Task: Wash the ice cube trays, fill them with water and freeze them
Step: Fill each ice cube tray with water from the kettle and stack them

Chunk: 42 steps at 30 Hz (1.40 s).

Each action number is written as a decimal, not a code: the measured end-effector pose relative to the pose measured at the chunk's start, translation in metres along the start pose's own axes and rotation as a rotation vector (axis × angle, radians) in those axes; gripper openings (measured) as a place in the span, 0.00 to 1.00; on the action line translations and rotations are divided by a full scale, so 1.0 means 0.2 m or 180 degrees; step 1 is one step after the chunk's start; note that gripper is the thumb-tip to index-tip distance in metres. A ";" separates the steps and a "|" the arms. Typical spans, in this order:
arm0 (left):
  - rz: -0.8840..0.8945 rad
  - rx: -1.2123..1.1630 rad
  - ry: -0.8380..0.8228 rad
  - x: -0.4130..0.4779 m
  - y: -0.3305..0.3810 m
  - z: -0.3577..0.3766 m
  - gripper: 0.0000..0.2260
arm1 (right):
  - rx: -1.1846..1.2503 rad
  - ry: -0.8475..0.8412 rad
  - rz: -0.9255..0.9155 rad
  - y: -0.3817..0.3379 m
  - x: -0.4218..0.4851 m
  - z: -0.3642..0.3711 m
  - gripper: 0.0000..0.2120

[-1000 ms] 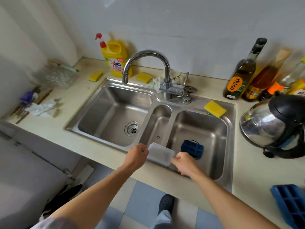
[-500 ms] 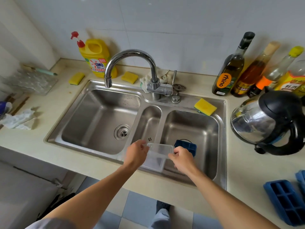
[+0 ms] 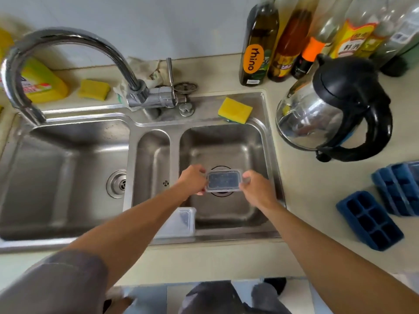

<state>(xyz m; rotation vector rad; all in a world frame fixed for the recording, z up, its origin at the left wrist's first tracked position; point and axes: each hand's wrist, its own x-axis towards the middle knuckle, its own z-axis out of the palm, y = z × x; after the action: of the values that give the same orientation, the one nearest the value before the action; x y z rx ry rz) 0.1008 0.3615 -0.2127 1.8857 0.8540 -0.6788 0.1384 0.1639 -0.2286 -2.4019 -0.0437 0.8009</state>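
Counter: a pale worktop [image 3: 306, 189] is seen, with a steel sink [image 3: 68, 242] set into it.
Back left: a yellow detergent bottle [image 3: 42, 83] and a yellow sponge [image 3: 94, 89] are kept by the wall.
Back right: oil and sauce bottles [image 3: 258, 53] are lined up.
Right: a steel kettle [image 3: 333, 107] is stood beside the sink; blue ice cube trays [image 3: 369, 219] are laid nearer the front.

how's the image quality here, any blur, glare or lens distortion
Head view: wide-angle distortion bends the faucet and counter edge; motion blur smears the left basin; bright reflections glare on the kettle; the lidded tray held over the right basin looks soft, its cells indistinct.
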 end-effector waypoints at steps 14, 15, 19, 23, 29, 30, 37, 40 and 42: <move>0.0124 0.0745 0.0115 0.35 -0.10 0.14 0.12 | 0.0204 -0.0223 0.0563 0.10 0.28 0.24 0.15; 0.0128 0.0744 0.0129 0.36 -0.11 0.15 0.11 | 0.0223 -0.0144 0.0561 0.10 0.28 0.24 0.14; 0.0084 0.0632 0.0220 0.41 -0.14 0.17 0.10 | 0.0190 -0.0012 0.0600 0.11 0.30 0.26 0.14; -0.0052 0.0590 0.0257 0.44 -0.15 0.18 0.07 | 0.0080 0.0021 0.0621 0.11 0.32 0.28 0.14; -0.0230 0.0780 0.0072 0.47 -0.13 0.17 0.06 | -0.0077 -0.0019 0.0670 0.12 0.38 0.29 0.10; -0.0235 0.0811 0.0047 0.48 -0.12 0.17 0.06 | -0.0063 -0.0010 0.0700 0.12 0.39 0.30 0.10; -0.0140 0.0927 -0.0017 0.46 -0.13 0.18 0.09 | 0.0055 -0.0018 0.0837 0.12 0.39 0.30 0.08; -0.0218 0.0765 -0.0026 0.48 -0.13 0.19 0.10 | 0.0195 -0.0107 0.0980 0.13 0.39 0.30 0.08; -0.0327 0.0652 -0.0030 0.49 -0.13 0.19 0.10 | 0.0344 -0.0180 0.1090 0.13 0.40 0.30 0.09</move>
<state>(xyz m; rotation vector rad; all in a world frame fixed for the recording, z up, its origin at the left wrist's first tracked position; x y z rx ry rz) 0.1360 0.3630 -0.3141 2.0283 0.9089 -0.8656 0.1673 0.1919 -0.3233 -2.3139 0.3884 0.9975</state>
